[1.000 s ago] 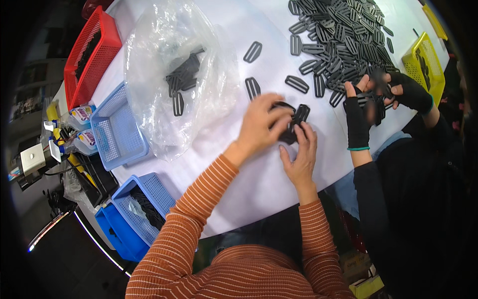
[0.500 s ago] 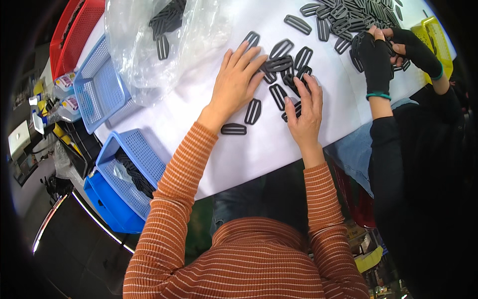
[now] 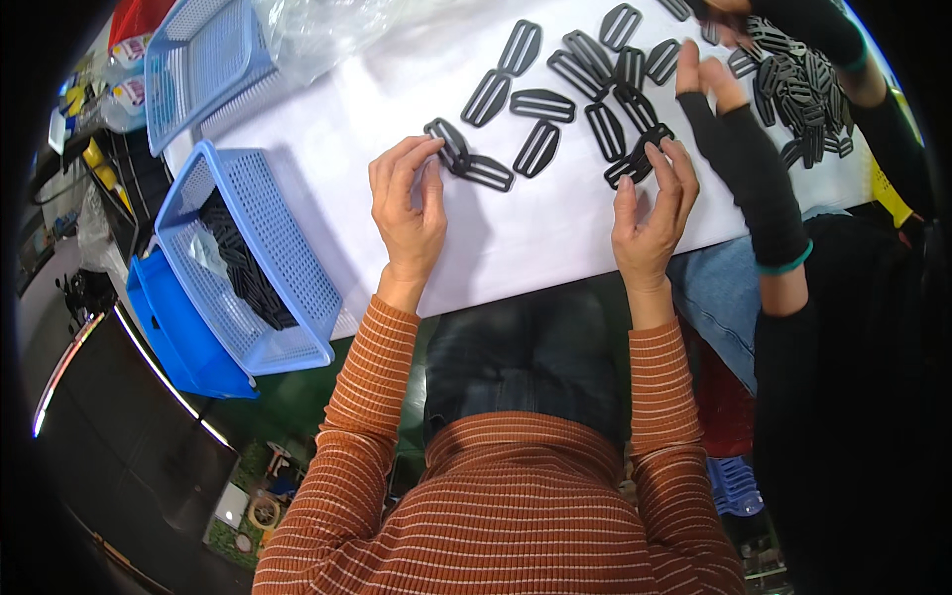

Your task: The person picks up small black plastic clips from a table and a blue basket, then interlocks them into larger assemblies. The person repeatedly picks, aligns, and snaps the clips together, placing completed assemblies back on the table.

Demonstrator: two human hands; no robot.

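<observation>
My left hand (image 3: 409,208) is open with curved fingers, and its index fingertip touches the edge of a black plastic strap slider (image 3: 448,144). That slider overlaps the end of another black slider (image 3: 486,174). Over at the right, my right hand (image 3: 656,213) has thumb and index finger apart at the near end of a cluster of sliders (image 3: 628,171). Its fingertips touch pieces there, but no piece is lifted. Between my hands several more sliders lie loose, among them one slider (image 3: 542,105) lying crosswise and one slanted slider (image 3: 536,149).
A co-worker's black-gloved hand (image 3: 739,149) reaches in beside the cluster, near a pile of sliders (image 3: 803,94). At left stand a blue basket (image 3: 288,228) holding black parts, another blue basket (image 3: 193,84) and a clear plastic bag (image 3: 327,35). White cloth (image 3: 377,273) covers the table.
The view has shifted. My left hand has drawn back from the sliders' middle to the near-left pieces, and the sliders are more spread out. The co-worker's gloved hand has come closer to my right hand.
</observation>
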